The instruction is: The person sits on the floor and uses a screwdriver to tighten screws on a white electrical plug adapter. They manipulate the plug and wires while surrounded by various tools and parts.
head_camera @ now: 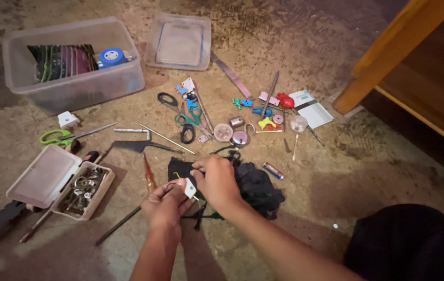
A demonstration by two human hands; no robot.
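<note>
Left hand (166, 207) holds a small white plug (190, 188) in a closed grip, its pin pointing right toward the right hand (216, 179), whose narrow grip pinches a wire just beside the plug.

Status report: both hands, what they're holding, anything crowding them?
Left hand gripping white plug. Right hand pinching its wire. Black cloth underneath, screwdriver alongside.

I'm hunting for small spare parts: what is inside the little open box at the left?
The small open box holds a heap of small metal rings and fittings, too small to tell apart. Whatever lies beneath the top layer is covered. Its lid lies open at its left.
</note>
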